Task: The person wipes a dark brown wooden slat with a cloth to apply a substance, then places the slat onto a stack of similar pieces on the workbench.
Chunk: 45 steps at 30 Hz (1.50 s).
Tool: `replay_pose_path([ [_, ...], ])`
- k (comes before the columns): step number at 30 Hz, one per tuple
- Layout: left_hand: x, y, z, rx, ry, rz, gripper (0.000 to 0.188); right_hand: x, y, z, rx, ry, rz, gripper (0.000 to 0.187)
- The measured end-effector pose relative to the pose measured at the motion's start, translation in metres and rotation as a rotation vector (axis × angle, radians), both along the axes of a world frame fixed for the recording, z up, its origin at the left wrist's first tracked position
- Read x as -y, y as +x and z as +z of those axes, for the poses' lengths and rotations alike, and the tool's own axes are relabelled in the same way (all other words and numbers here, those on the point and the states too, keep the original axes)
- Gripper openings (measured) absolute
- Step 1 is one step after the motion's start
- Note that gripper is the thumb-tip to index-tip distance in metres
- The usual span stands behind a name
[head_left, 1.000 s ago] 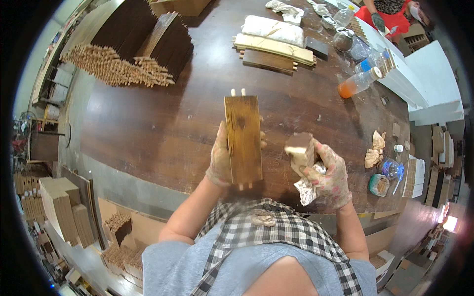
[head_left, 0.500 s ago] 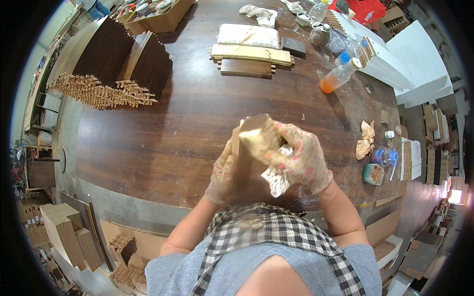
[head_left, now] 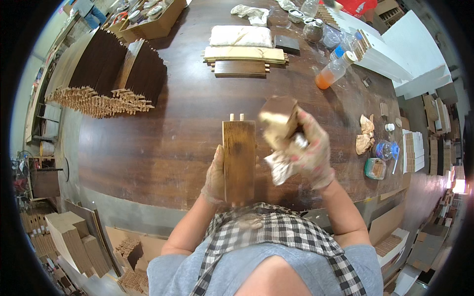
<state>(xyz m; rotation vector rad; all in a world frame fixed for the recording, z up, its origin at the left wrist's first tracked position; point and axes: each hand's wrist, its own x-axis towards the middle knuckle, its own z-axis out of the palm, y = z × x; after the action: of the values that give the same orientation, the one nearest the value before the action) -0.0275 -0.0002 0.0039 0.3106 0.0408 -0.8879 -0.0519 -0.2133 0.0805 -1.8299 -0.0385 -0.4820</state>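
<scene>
My left hand [head_left: 214, 176] wears a light glove and is closed on the left edge of a brown wooden slat [head_left: 239, 160]. The slat stands lengthwise in front of me, its broad stained face showing and two pale dowels at its far end. To the right of the slat, apart from it, my right hand [head_left: 314, 154] is in a floral glove. Its fingers are wrapped round a folded brown-and-tan pad [head_left: 280, 116], smeared by motion, whose exact kind I cannot make out. A crumpled white rag [head_left: 280, 169] hangs from the same grip.
A tall stack of dowelled slats [head_left: 113, 74] stands at the far left of the table [head_left: 148, 163]. Ahead lie a wrapped white bundle [head_left: 241, 36] and a dark slat [head_left: 240, 68]. A bottle of orange liquid [head_left: 335, 70] and a jar [head_left: 375, 168] stand on the right.
My left hand has turned the slat so its broad face now shows. My right hand, with the pad and rag, has moved away from the slat, to the right and slightly farther out.
</scene>
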Motion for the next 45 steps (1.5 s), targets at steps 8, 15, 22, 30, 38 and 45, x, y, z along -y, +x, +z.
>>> replay_pose_path([
  [8,0.018,0.002,-0.003,0.000,0.255,-0.085,0.058,-0.024,0.033,-0.054,0.430,-0.556,0.001,0.054],
  [15,0.018,-0.005,0.005,-0.062,0.115,-0.117,0.063,0.037,0.070,-0.028,0.408,-0.290,-0.311,0.043],
  [22,0.016,0.002,-0.007,-0.069,0.112,-0.226,0.061,0.009,0.051,-0.061,0.349,-0.618,-0.236,0.044],
  [30,0.027,0.010,-0.007,-0.128,-0.006,-0.141,0.062,0.010,0.055,-0.039,0.403,-0.341,-0.200,0.048],
  [38,0.023,0.068,-0.029,-0.015,0.093,0.146,0.066,-0.080,-0.015,-0.064,0.301,-0.028,0.357,0.069],
  [45,-0.041,0.102,-0.055,0.298,0.906,0.271,0.040,-0.016,-0.012,-0.050,0.008,0.217,0.008,0.049],
])
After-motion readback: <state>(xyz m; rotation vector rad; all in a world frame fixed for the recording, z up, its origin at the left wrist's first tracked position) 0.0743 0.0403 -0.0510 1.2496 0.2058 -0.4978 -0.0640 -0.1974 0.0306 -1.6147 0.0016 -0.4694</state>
